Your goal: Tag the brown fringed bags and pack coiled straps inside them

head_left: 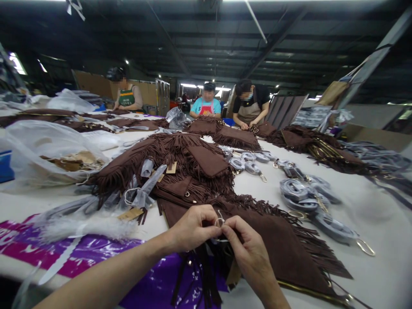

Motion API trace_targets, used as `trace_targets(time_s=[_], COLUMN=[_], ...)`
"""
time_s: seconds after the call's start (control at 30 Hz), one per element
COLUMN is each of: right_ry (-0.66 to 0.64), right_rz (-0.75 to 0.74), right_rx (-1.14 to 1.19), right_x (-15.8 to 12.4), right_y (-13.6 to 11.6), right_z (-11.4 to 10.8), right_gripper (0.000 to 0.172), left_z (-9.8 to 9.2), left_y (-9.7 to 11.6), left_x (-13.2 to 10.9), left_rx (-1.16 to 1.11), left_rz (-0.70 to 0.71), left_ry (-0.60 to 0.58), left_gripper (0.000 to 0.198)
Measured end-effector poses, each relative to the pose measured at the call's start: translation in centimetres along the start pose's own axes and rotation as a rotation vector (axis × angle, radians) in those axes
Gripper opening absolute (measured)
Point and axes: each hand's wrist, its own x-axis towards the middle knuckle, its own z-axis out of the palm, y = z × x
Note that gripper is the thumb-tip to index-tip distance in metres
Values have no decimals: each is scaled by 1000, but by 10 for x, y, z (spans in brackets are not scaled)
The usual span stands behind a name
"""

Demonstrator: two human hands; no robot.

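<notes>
My left hand (195, 227) and my right hand (245, 240) meet above a brown fringed bag (273, 240), fingertips pinched close together. Between them is a thin white string (219, 222), looped, with one end sticking up; both hands grip it. Dark fringe strands (206, 274) hang below my hands, beside a partly hidden brown tag (234, 274). More brown fringed bags (207, 161) are piled just beyond. Paper tags (130, 214) and clear plastic wrap (146, 193) lie to the left of my hands.
A bundle of white strings (88, 227) rests on purple plastic (109, 257) at left. Behind it stands a clear bag (48, 150) of tags. Wrapped straps (298, 193) with metal clasps lie at right on the white table (380, 223). Several people work across the table.
</notes>
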Motion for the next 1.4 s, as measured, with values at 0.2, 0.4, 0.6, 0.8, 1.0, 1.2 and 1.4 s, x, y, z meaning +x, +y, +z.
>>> trace_targets(time_s=[0.2, 0.4, 0.6, 0.8, 1.0, 1.2, 1.4], right_ry=[-26, -69, -100, 49, 349, 543, 590], right_rz=[13, 252, 407, 430, 372, 340, 261], right_rx=[-29, 386, 948, 952, 795, 926, 934], right_x=[-1, 1, -11, -15, 2, 5, 5], right_y=[-3, -2, -9, -12, -3, -4, -1], right_z=[-1, -10, -28, -28, -12, 8, 17], right_gripper=[29, 29, 26, 51, 40, 45, 40], left_z=[2, 2, -5, -9, -7, -9, -7], left_y=[2, 6, 8, 4, 2, -2, 0], left_x=[1, 2, 2, 1, -2, -2, 0], left_rx=[-300, -544, -893, -1121, -1163, -1080, -935], left_rz=[-245, -282, -374, -343, -232, -141, -49], left_ry=[28, 30, -35, 11, -34, -86, -98], left_gripper=[18, 18, 19, 16, 11, 11, 19])
